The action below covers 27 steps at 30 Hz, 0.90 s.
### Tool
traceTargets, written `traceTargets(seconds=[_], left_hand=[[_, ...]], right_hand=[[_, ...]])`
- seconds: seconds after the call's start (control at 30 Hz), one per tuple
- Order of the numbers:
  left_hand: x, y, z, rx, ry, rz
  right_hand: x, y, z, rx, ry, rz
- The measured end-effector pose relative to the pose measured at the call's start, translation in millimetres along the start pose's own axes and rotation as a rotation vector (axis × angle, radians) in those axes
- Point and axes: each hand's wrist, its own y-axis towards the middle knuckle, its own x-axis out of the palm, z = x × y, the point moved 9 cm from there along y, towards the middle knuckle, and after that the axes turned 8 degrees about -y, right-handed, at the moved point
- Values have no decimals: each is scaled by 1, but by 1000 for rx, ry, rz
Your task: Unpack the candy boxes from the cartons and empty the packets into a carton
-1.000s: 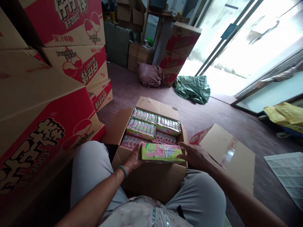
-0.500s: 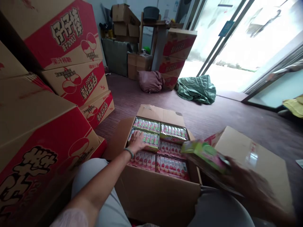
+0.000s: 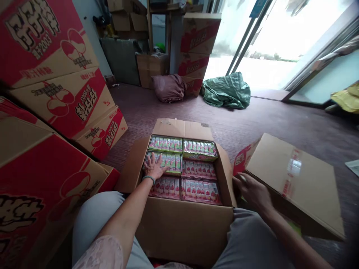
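Note:
My left hand [image 3: 154, 166] lies with fingers spread on a green box of wrapped sweets [image 3: 174, 164] in the open carton [image 3: 186, 224]. Beside the carton's right side, my right hand [image 3: 252, 190] is curled, its fingertips at the edge of the right carton flap [image 3: 226, 172]; the fingers' undersides are hidden. Two more green boxes [image 3: 168, 144] [image 3: 199, 148] fill the far row. Pink boxes of wrapped sweets [image 3: 199, 189] fill the near row, with another at the middle right. Bits of green [image 3: 294, 226] show low by my right forearm, mostly hidden.
A taped carton [image 3: 311, 186] stands on the floor at the right. Red-and-brown cartons [image 3: 64, 101] are stacked high on the left. Further off are a purple sack [image 3: 169, 88], a green sack [image 3: 227, 91], another carton stack [image 3: 196, 56] and a glass door.
My right hand has moved left to the carton's flap and no longer visibly holds the green box. My left hand stays on its box, fingers more spread. The view has tilted down.

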Motion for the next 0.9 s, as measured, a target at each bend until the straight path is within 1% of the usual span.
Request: traceTargets(seconds=[0.03, 0.07, 0.1, 0.17, 0.23, 0.3, 0.37, 0.43, 0.5, 0.53, 0.57, 0.6, 0.67, 0.7, 0.73, 0.8, 0.87, 0.9], left_hand=[[-2, -3, 0, 1, -2, 6], [-3, -6, 0, 4, -1, 12], [-4, -9, 1, 9, 2, 17], [-3, -19, 1, 24, 12, 55], [-1, -33, 2, 34, 31, 110], [1, -48, 2, 29, 38, 157], [-5, -60, 3, 21, 6, 195], [-25, -64, 1, 11, -46, 257], [-53, -60, -5, 10, -63, 314], [-64, -56, -8, 27, -53, 306], [-71, -51, -10, 65, -37, 254], [-73, -47, -11, 126, -26, 166], [-68, -47, -11, 237, -25, 3], [-66, -51, -12, 269, -33, -39], [-64, -55, -12, 279, -42, -46], [-60, -67, -13, 267, -57, 0], [-55, -78, -11, 261, -81, 36], [-53, -82, -11, 262, -99, 48]], right_hand=[[-1, 13, -32, -41, 79, -19], [-2, 26, -69, -127, 134, -39], [-1, 37, -108, -232, 152, -69], [3, 60, -168, -316, 167, -85], [15, 79, -211, -360, 154, -102], [32, 93, -236, -395, 140, -139], [50, 97, -246, -417, 132, -182], [62, 91, -245, -434, 132, -216], [69, 72, -241, -467, 122, -225], [70, 59, -238, -488, 112, -218], [71, 46, -235, -508, 101, -203], [71, 31, -232, -525, 92, -183], [71, 7, -225, -532, 87, -145], [71, -3, -221, -521, 96, -139], [70, -9, -217, -506, 113, -143], [63, -13, -208, -450, 157, -153], [49, -10, -204, -406, 189, -147], [40, -8, -206, -407, 189, -142]])
